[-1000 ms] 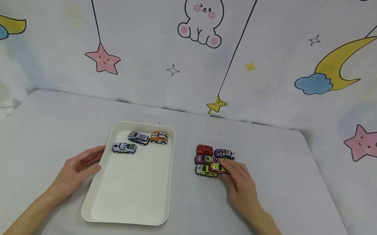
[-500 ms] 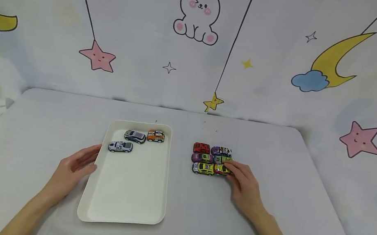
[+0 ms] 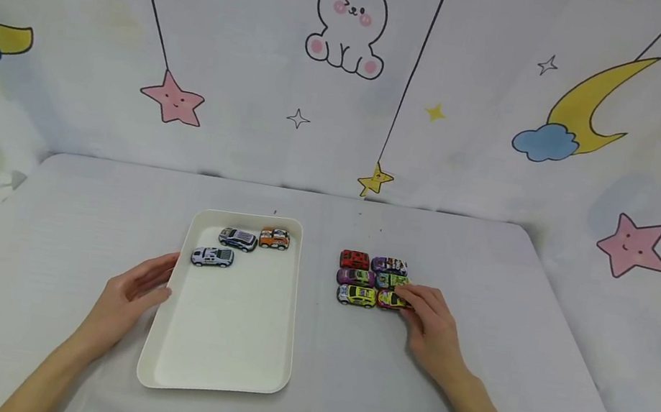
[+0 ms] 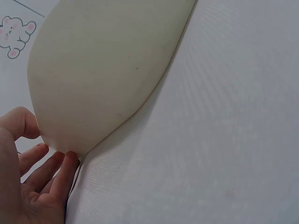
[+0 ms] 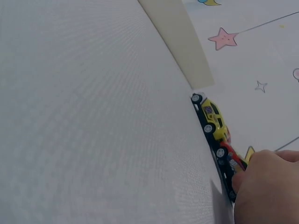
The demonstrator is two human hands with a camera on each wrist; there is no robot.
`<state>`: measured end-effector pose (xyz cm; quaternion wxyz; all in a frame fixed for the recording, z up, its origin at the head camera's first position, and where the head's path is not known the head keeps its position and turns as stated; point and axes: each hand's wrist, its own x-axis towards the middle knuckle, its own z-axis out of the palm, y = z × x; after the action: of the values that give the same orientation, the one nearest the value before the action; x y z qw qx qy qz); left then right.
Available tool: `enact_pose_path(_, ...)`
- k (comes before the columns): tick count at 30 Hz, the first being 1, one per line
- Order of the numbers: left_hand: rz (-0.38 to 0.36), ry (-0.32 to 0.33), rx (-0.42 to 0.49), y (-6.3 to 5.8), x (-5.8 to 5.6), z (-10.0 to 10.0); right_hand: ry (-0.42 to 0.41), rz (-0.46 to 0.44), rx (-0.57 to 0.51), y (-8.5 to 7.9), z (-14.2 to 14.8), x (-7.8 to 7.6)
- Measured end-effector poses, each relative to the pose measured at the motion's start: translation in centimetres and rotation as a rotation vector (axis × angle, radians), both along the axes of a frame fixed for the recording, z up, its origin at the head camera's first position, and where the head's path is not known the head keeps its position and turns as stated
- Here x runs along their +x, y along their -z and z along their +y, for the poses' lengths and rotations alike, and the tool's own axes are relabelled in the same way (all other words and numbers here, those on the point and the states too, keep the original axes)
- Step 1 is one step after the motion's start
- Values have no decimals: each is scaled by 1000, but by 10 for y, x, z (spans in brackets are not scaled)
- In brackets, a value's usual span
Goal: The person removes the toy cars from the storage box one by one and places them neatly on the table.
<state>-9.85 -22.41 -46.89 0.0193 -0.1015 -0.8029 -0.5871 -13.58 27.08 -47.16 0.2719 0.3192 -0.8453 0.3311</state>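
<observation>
My left hand (image 3: 128,296) rests at the left side of a white tray (image 3: 224,334), its fingertips against the outer wall in the left wrist view. Inside the tray's far part stand an orange toy car (image 3: 274,239) and two silver-white toy cars, one (image 3: 237,239) behind the other (image 3: 212,257). My right hand (image 3: 434,329) pinches the rear of a red-and-yellow toy car (image 3: 390,300). It stands end to end with a yellow toy car (image 3: 356,296), as the right wrist view also shows. My fingers partly cover a green toy car (image 3: 388,281) just behind.
Close behind these stand a red toy car (image 3: 354,259), a dark purple-and-white one (image 3: 389,265) and a purple one (image 3: 356,277), forming a tight block right of the tray. A white cloth (image 3: 341,375) covers the table, with a printed backdrop (image 3: 253,40) behind.
My right hand has brought the red-and-yellow car down beside the yellow one, at the right end of the front row. The green car now shows. My left hand stays at the tray.
</observation>
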Motion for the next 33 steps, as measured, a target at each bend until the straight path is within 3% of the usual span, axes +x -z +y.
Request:
enact_pose_path(13, -8, 0, 0, -2, 1, 0, 15, -66, 58, -1, 0, 0)
enact_pose_path(33, -11, 3, -5, -2, 2, 1, 48, -83, 56, 0, 1, 0)
